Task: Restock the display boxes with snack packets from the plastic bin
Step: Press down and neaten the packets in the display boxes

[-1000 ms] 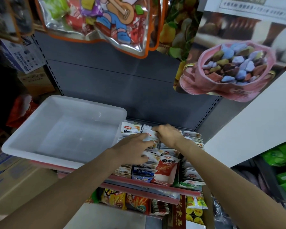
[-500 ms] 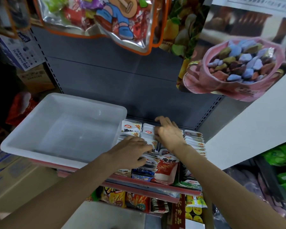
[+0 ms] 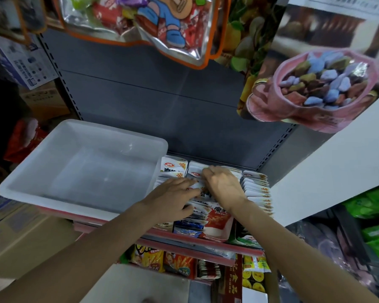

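Observation:
A translucent white plastic bin (image 3: 59, 171) sits on the shelf at the left, with nothing visible inside it. To its right stand display boxes packed with rows of white snack packets (image 3: 256, 189). My left hand (image 3: 173, 200) lies flat with straight fingers on the middle row of packets. Just right of it, my right hand (image 3: 222, 184) has its fingers curled down into the same row of white packets (image 3: 195, 171). An orange-and-white snack packet (image 3: 217, 224) lies at the front of that row.
The red shelf edge (image 3: 206, 241) runs along the front, with yellow and red snack packs (image 3: 162, 259) on the shelf below. Large snack bags (image 3: 311, 84) hang overhead. Cardboard boxes (image 3: 20, 237) stand at the left, green packs (image 3: 376, 215) at the right.
My right hand has drawn slightly back and curled its fingers into the packet row. My left hand has slid a little forward along the row. The camera moved a bit closer.

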The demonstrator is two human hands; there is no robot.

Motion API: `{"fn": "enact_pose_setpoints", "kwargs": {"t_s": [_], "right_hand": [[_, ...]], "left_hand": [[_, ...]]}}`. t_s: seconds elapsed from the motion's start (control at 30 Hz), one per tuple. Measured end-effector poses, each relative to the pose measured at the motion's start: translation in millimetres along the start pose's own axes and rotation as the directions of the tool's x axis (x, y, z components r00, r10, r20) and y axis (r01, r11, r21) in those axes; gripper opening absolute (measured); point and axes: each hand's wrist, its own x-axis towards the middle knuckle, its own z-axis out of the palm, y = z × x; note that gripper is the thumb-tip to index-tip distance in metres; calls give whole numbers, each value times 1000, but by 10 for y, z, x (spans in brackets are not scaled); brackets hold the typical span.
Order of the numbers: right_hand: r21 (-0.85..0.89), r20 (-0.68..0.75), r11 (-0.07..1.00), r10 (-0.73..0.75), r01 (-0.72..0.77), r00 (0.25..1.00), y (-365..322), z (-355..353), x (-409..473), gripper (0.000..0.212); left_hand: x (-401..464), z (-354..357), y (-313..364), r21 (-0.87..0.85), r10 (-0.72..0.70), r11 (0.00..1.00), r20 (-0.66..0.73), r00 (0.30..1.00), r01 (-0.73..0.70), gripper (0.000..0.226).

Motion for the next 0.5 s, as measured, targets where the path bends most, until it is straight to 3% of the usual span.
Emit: {"fn": "enact_pose_setpoints", "kwargs": {"t_s": [0.1,0.3,0.5], "right_hand": [[109,148,990,78,-95,986,26,-19,16,22],[384,159,903,142,-194,977,123,-13,97,14],[438,157,877,140,-197,977,132,-28,89,11]], "left_hand": [[12,-10,-4,1,2,1000,3,1000,-2,43],[77,-15,-19,8,5,1000,-2,1000,-5,43],[42,-18,-30,0,2,1000,-34,999,-2,42]]}}
